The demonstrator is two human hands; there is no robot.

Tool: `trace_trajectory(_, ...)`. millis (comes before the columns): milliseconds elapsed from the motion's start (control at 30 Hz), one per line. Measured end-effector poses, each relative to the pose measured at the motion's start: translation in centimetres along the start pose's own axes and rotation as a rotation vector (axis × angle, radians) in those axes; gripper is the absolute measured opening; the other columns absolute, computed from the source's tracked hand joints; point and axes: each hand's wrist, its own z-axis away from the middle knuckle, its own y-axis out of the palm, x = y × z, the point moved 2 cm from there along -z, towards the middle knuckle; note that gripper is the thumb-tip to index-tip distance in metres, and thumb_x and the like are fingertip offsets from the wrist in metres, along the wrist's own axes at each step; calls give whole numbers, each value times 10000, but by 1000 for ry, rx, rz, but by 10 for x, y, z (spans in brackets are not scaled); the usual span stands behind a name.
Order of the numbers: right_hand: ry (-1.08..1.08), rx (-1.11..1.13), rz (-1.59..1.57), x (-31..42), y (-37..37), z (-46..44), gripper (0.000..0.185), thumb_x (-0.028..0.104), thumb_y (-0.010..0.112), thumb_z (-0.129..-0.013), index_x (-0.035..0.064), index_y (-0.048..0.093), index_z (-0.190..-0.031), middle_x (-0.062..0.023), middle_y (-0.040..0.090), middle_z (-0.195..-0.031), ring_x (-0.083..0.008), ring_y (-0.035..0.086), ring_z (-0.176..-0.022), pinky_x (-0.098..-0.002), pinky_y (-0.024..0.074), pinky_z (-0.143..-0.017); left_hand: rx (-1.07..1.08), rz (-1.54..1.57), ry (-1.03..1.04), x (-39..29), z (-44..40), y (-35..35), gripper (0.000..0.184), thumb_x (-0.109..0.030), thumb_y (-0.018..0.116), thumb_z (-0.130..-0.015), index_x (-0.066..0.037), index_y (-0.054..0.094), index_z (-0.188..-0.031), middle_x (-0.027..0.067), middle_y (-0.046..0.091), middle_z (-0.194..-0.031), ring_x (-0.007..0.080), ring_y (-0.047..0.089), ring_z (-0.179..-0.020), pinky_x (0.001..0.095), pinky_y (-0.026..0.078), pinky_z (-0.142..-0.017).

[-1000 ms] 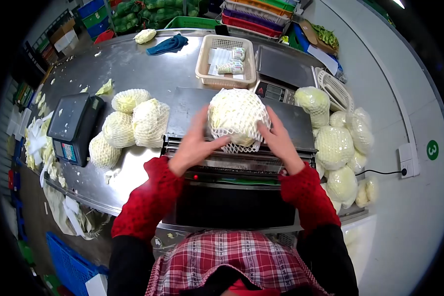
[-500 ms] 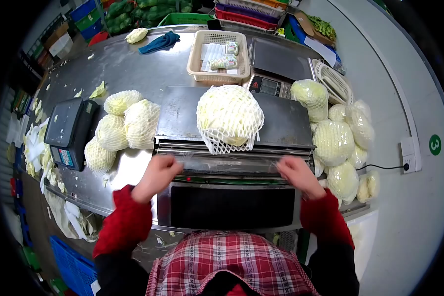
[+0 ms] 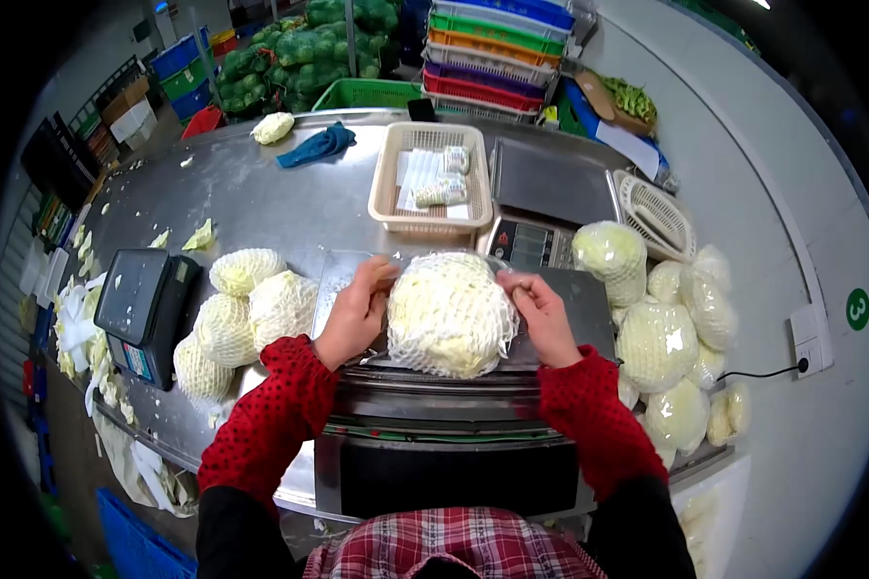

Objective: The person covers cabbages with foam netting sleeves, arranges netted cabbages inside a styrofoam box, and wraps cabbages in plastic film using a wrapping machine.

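A pale cabbage in a white foam net (image 3: 451,314) sits on the metal top of the wrapping machine (image 3: 574,318) in front of me. Clear plastic film, hard to trace, lies over its front and sides. My left hand (image 3: 359,314) is closed at the cabbage's left side, fingers pinching the film. At the right side, my right hand (image 3: 543,311) pinches the film between thumb and fingers. Just below the cabbage run the machine's metal rollers (image 3: 444,394), with a black panel (image 3: 454,478) nearer to me.
Several netted cabbages (image 3: 224,330) lie on the left beside a black device (image 3: 143,314). Film-wrapped cabbages (image 3: 657,343) are piled at the right. A cream basket (image 3: 386,188) holding label rolls and a scale (image 3: 555,183) stand behind. A blue cloth (image 3: 319,145) lies farther back.
Both hands have moved forward and up from the rollers to the cabbage's sides, drawing film over it. The camera view has tilted up, showing more of the background.
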Motion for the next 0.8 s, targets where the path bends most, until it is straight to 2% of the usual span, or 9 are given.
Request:
trace_trajectory(133, -239, 208, 258, 0, -9, -7, 379, -49, 543, -843, 20, 547, -1216, -180, 526, -1321, -260, 528, -1215, -332, 409, -1014, 251, -798, 503, -30, -1, -3, 789, 85, 619, -638, -54, 392, -1381, 208, 343, -1476, 373, 462, -1274, 427, 426, -1016)
trace_trajectory(233, -588, 378, 865, 16, 0, 0, 730, -101, 611, -713, 71, 390, -1387, -213, 456, -1363, -388, 442, -1265, -382, 350, -1074, 216, -722, 536, -24, -11, 2, 765, 54, 648, -641, -51, 421, -1364, 224, 409, -1427, 386, 450, -1279, 424, 380, -1057)
trace_trajectory(333, -315, 392, 692, 35, 7, 11, 763, -97, 626, -702, 77, 381, -1403, -201, 464, -1359, -355, 448, -1269, -367, 337, -1081, 133, -474, 503, -41, 1, -1, 710, -13, 718, -670, -40, 468, -1333, 216, 518, -1329, 376, 536, -1190, 396, 447, -990)
trace_trajectory(467, -65, 546, 389, 95, 21, 86, 711, -106, 598, -763, 67, 367, -1412, -160, 525, -1339, -228, 528, -1202, -328, 394, -1023, 362, -187, 76, -128, 55, -30, 715, -105, 813, -650, -6, 511, -1290, 195, 630, -1169, 317, 628, -1075, 365, 492, -925)
trace_trajectory(600, 385, 601, 50, 89, 25, 190, 635, -17, 637, -836, 43, 355, -1403, -109, 615, -1194, -198, 566, -1131, -311, 445, -943, 642, 218, -240, -136, 162, -24, 738, -153, 839, -690, 26, 485, -1312, 156, 647, -1164, 216, 635, -1037, 338, 494, -925)
trace_trajectory(633, 666, 522, 19, 82, 21, 209, 525, 64, 599, -903, 40, 381, -1380, -115, 624, -1158, -187, 609, -1051, -298, 492, -864, 649, 295, -334, -124, 185, -16, 786, -155, 849, -695, 25, 448, -1347, 144, 650, -1150, 194, 618, -1034, 332, 498, -922)
trace_trajectory(733, 819, 165, -347, 47, 17, 262, 523, 390, 421, -1014, -49, 430, -1298, -156, 658, -1010, -250, 668, -912, -314, 536, -785, 475, 1176, -1115, -77, 273, -13, 590, -316, 602, -933, 50, 415, -1356, 205, 595, -1201, 309, 634, -1022, 384, 524, -877)
trace_trajectory(767, 767, 108, -353, 44, 20, 276, 592, 442, 312, -1033, -84, 435, -1274, -174, 656, -1027, -267, 672, -897, -337, 545, -780, 482, 1179, -1112, -88, 282, -10, 590, -316, 602, -933, 50, 415, -1356, 205, 595, -1201, 309, 634, -1022, 384, 524, -877)
trace_trajectory(800, 713, 37, -253, 40, 26, 286, 472, 341, 383, -1036, -54, 436, -1288, -165, 654, -1005, -234, 673, -871, -309, 548, -753, 286, 1251, -1120, -104, 288, -11, 547, -331, 503, -974, 62, 417, -1344, 216, 589, -1205, 315, 645, -994, 389, 534, -851)
